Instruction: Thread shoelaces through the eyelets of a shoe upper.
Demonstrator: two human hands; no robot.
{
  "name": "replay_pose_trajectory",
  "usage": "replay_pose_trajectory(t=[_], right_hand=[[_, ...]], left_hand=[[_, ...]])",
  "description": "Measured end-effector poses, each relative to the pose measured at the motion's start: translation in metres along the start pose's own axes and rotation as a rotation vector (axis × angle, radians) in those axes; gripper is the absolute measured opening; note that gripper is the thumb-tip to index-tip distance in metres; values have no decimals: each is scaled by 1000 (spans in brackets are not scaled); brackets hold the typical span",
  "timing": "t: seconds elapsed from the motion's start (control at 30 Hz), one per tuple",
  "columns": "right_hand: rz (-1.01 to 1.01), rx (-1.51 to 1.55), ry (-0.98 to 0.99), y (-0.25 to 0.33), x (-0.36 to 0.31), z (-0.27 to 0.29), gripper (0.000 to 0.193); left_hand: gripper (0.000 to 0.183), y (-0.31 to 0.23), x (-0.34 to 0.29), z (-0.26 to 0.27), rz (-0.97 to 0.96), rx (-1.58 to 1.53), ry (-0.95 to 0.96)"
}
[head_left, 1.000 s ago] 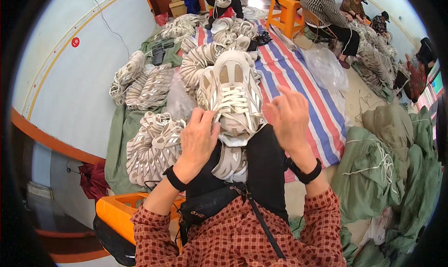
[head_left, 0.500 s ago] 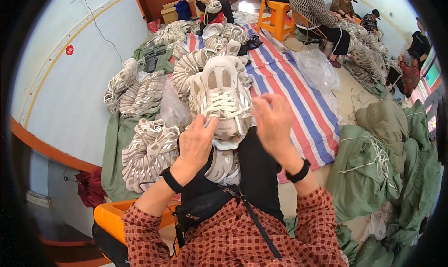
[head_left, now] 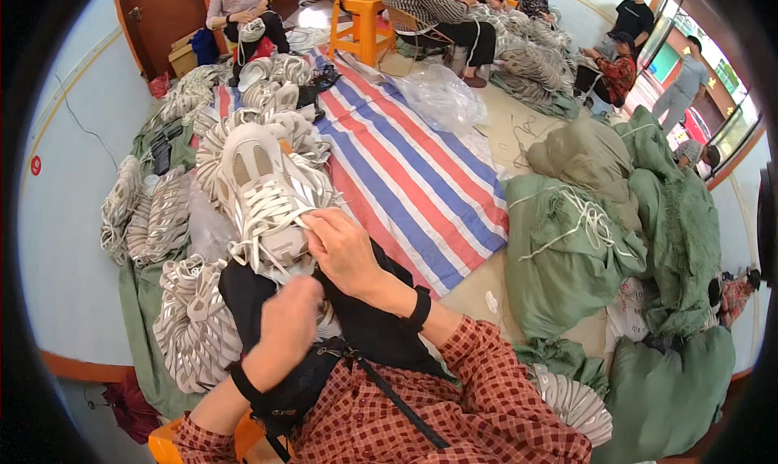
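Note:
A beige and grey sneaker upper [head_left: 263,184] with white laces [head_left: 271,209] crossed over its front rests above my lap, toe pointing away. My right hand [head_left: 344,252] is closed, fingers and thumb pinching the upper's right side near the laces. My left hand [head_left: 290,320] is lower, over my thigh and apart from the upper; motion smears its fingers. Right behind the upper lies a pile of nested sneaker uppers [head_left: 212,158].
Bundles of nested uppers [head_left: 194,330] lie at the left. A striped sheet [head_left: 405,172] covers the floor ahead. Green sacks [head_left: 567,257] stand at the right. Several people sit farther back near an orange stool [head_left: 356,30]. A clear plastic bag [head_left: 442,99] lies on the sheet's far edge.
My view has turned right. The right hand has come in and gripped the upper's right side. My left hand has let go of the upper and dropped toward my lap.

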State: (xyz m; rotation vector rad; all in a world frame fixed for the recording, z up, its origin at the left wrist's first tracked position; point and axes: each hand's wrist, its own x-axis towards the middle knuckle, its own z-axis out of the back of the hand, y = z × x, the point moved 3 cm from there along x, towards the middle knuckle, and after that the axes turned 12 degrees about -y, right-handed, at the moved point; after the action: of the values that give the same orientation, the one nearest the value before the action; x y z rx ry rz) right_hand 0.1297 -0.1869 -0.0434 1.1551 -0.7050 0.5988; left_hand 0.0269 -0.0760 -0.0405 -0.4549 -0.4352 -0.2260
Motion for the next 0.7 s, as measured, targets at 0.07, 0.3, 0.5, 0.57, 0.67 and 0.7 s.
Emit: replay_pose_trajectory(t=[0.07, 0.3, 0.5, 0.57, 0.67, 0.7], right_hand=[[-119, 118, 37, -3, 1, -2, 18], [-133, 122, 64, -3, 7, 12, 21], [-128, 110, 84, 2, 9, 8, 19], [-143, 167, 59, 1, 9, 10, 19], [-162, 163, 163, 6, -7, 35, 21], [-122, 117, 221, 5, -13, 45, 21]], left_hand=[[28, 7, 25, 9, 168, -232, -183], [37, 17, 47, 4, 273, -348, -393], [16, 18, 62, -3, 73, 52, -481], [7, 20, 68, -2, 113, 113, -421], [9, 8, 44, 14, 81, -1, -273], [11, -4, 31, 16, 69, -36, -93]])
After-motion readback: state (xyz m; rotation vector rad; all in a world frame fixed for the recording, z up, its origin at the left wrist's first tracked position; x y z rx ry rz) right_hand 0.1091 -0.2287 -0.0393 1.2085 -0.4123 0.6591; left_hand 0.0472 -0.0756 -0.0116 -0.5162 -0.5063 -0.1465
